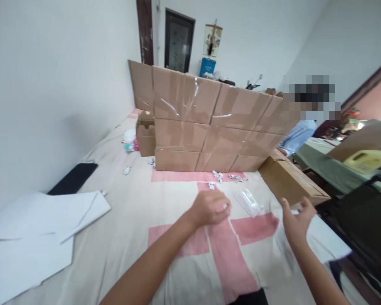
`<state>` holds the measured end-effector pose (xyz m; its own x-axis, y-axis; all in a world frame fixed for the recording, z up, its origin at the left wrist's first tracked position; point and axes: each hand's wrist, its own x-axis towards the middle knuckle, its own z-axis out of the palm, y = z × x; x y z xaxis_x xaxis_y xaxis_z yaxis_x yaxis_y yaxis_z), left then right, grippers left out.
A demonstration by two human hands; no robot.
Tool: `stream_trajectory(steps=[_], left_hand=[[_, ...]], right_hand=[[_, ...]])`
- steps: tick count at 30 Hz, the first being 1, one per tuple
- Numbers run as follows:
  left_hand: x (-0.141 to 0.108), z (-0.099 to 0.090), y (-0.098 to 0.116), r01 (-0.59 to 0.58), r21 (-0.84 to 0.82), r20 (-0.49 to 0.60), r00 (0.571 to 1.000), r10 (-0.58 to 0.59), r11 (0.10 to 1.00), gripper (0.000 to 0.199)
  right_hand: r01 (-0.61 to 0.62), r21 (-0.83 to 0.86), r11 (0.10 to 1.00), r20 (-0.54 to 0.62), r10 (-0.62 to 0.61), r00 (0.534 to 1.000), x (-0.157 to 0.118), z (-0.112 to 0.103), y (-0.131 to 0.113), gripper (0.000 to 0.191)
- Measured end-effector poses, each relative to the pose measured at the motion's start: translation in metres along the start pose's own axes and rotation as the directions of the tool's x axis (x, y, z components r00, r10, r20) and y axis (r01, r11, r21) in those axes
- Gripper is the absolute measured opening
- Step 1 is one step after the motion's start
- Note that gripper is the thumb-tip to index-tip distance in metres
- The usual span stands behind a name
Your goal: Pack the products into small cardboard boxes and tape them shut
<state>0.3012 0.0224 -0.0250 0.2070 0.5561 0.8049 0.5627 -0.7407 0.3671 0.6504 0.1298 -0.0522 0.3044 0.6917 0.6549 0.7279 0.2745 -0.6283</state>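
Note:
My left hand [211,207] is closed above the middle of the cloth-covered surface [127,220]. A small white bit shows between its fingers, too little of it to name. My right hand [296,220], somewhat blurred, is held up with thumb and fingers apart and nothing in it. Beneath it lies a white sheet [325,237]. Between the hands, a little farther off, is a clear plastic packet [250,203]. Small white-and-grey pieces [217,176] lie scattered near the foot of the cardboard partition [184,135].
White sheets [34,216] and a black flat item [73,178] lie at left. A small carton [146,140] stands by the partition's left end. An open cardboard box [292,178] is at right. Behind the partition, a person in a light blue sleeve [300,134] is present.

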Motion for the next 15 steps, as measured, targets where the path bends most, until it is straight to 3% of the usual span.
stream_trajectory(steps=[1,2,4,6,8,10,12,13,15], left_hand=[[0.002,-0.024,-0.014,0.106,-0.001,-0.174,0.979,-0.105,0.994,0.025],[0.002,-0.049,-0.03,0.23,-0.015,-0.344,0.913,-0.221,0.973,0.023],[-0.008,-0.096,-0.065,0.426,-0.036,-0.572,0.733,-0.368,0.904,0.021],[-0.028,-0.136,-0.101,0.578,-0.088,-0.73,0.516,-0.447,0.811,0.017],[-0.054,-0.165,-0.133,0.676,-0.139,-0.8,0.355,-0.484,0.724,0.013],[-0.078,-0.183,-0.156,0.746,-0.168,-0.82,0.257,-0.512,0.644,0.01],[-0.097,-0.19,-0.169,0.804,-0.172,-0.826,0.197,-0.528,0.569,0.009],[-0.103,-0.191,-0.172,0.83,-0.162,-0.83,0.178,-0.529,0.533,0.01],[-0.11,-0.187,-0.173,0.88,-0.119,-0.831,0.165,-0.531,0.46,0.011]], right_hand=[[0.049,0.057,0.997,0.033,-0.051,0.998,-0.014,0.014,-0.028,0.078],[0.116,0.142,0.983,0.076,-0.127,0.989,-0.026,0.03,-0.059,0.064],[0.274,0.317,0.908,0.183,-0.342,0.922,-0.05,0.064,-0.126,0.039],[0.386,0.496,0.778,0.264,-0.558,0.787,-0.07,0.098,-0.192,0.025],[0.396,0.655,0.643,0.297,-0.702,0.647,-0.091,0.133,-0.253,0.022],[0.303,0.78,0.547,0.339,-0.777,0.531,-0.11,0.17,-0.308,0.026],[0.177,0.822,0.542,0.416,-0.783,0.463,-0.125,0.211,-0.358,0.04],[0.134,0.81,0.57,0.46,-0.761,0.458,-0.13,0.232,-0.381,0.05],[0.118,0.754,0.646,0.521,-0.698,0.491,-0.133,0.277,-0.423,0.071]])
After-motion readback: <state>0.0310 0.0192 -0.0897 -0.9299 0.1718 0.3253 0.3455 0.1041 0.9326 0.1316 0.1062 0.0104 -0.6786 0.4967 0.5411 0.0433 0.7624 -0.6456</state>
